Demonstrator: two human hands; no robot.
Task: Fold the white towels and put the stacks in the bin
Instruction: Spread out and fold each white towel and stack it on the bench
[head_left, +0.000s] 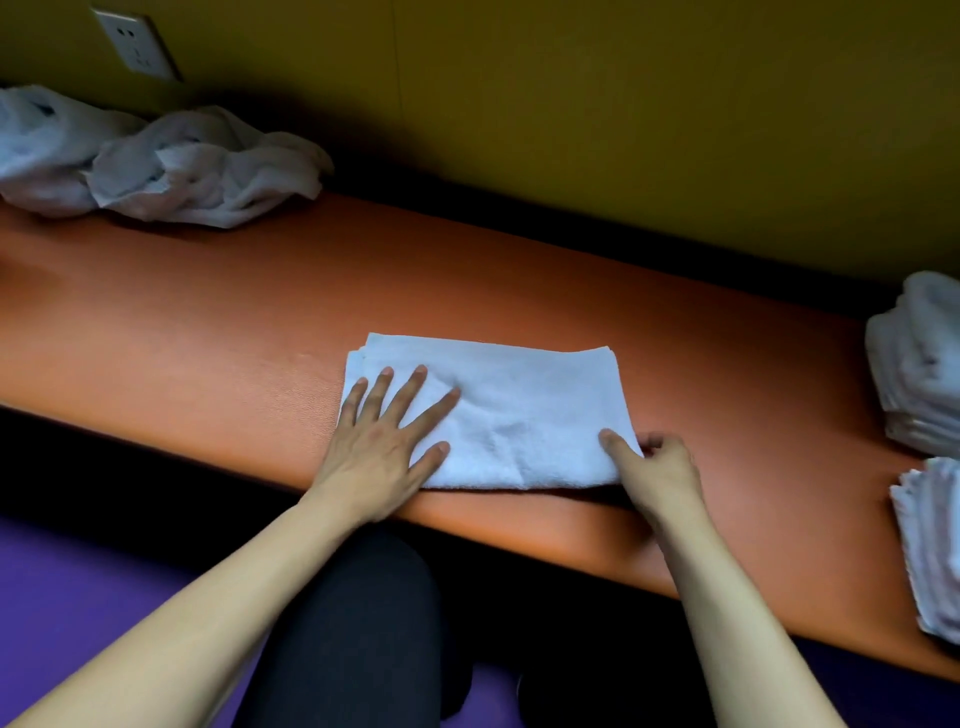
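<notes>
A white towel (524, 410), folded into a rectangle, lies on the orange bench (208, 312) near its front edge. My left hand (382, 436) lies flat with spread fingers on the towel's left part, pressing it down. My right hand (652, 465) pinches the towel's near right corner between thumb and curled fingers. A heap of unfolded white towels (156, 161) sits at the far left of the bench against the wall. Two stacks of folded white towels stand at the right edge of the view, one further back (919, 364) and one nearer (932, 545). No bin is in view.
A yellow wall (623, 104) runs behind the bench, with a socket (136, 44) at the upper left. My dark-clothed knee (353, 623) is below the bench edge over a purple floor (78, 587). Bare orange surface stretches between the heap and the folded towel.
</notes>
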